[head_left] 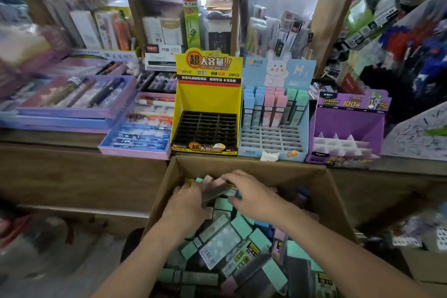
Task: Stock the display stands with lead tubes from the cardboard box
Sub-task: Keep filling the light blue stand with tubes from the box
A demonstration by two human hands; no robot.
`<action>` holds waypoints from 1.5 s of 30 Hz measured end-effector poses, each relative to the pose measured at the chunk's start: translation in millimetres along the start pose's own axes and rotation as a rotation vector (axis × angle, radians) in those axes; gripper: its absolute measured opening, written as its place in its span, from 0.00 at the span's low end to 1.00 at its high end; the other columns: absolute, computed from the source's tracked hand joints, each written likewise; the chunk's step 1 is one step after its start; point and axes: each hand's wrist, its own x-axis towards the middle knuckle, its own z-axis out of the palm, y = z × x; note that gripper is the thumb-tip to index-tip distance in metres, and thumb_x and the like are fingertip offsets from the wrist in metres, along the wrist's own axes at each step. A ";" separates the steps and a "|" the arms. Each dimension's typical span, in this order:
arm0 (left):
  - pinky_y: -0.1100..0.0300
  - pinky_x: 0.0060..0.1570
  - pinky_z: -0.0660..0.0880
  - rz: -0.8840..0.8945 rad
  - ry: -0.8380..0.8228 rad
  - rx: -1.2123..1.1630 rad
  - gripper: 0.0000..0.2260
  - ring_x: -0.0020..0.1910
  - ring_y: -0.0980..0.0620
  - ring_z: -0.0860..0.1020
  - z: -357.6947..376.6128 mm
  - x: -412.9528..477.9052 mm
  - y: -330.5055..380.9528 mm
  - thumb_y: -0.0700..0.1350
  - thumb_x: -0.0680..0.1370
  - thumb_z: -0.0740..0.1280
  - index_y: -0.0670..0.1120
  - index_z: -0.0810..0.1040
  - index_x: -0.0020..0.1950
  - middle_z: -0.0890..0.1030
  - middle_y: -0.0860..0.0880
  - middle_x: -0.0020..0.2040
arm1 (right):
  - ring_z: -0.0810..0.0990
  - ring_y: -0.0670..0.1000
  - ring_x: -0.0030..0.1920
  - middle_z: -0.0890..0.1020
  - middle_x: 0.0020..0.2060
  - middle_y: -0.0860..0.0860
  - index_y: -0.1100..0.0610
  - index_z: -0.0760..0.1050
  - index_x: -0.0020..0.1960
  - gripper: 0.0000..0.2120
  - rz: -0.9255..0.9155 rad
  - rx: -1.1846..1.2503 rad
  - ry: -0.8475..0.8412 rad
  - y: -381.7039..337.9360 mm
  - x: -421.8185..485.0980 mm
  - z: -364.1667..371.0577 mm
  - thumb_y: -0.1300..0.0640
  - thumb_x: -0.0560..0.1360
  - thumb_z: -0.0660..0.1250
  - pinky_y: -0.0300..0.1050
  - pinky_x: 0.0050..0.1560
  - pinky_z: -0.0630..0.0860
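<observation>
Spillage looks likeliest: left hand (188, 201) and right hand (250, 191) grip a loose bundle of flat pastel lead tubes (217, 191) inside the brown cardboard box (242, 164); uneven pressure could scatter them before reaching the empty yellow cardboard display stand (208, 98) beyond the fingertips.

The open cardboard box (244, 164) sits at 6 o'clock, heaped with flat tubes (217, 247) in mint, pink, blue and grey, lying crisscross. At its far end a small bundle (217, 191) is gripped between the left hand (188, 201) and right hand (251, 193). On the table at the box's 12 o'clock stand three stands. The yellow stand (208, 101) has an empty black grid. At its 3 o'clock, the blue stand (298, 72) holds upright blue, pink and green tubes in its back rows. The purple stand (348, 123) is farthest right.
</observation>
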 end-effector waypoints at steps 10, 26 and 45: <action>0.59 0.54 0.74 0.092 -0.097 -0.194 0.19 0.57 0.48 0.78 -4.5 2.7 0.3 0.41 0.73 0.71 0.54 0.78 0.63 0.79 0.49 0.57 | 0.67 0.55 0.64 0.64 0.62 0.49 0.51 0.63 0.76 0.32 -0.100 -0.284 0.027 3.9 6.2 18.7 0.58 0.76 0.71 0.54 0.67 0.72; 0.54 0.56 0.78 -0.008 -0.149 -0.225 0.21 0.56 0.50 0.78 -2.3 -1.2 3.7 0.48 0.70 0.76 0.53 0.76 0.61 0.79 0.51 0.56 | 0.68 0.54 0.59 0.71 0.56 0.49 0.52 0.70 0.60 0.16 -0.065 -0.278 -0.014 1.5 -7.0 12.8 0.49 0.78 0.71 0.52 0.60 0.66; 0.55 0.47 0.77 0.120 -0.053 -0.283 0.15 0.50 0.52 0.77 3.1 -1.2 13.6 0.47 0.67 0.79 0.57 0.78 0.49 0.81 0.53 0.46 | 0.87 0.48 0.42 0.86 0.49 0.52 0.49 0.82 0.58 0.11 0.221 0.581 -0.110 14.9 -32.6 -14.6 0.54 0.76 0.76 0.42 0.43 0.83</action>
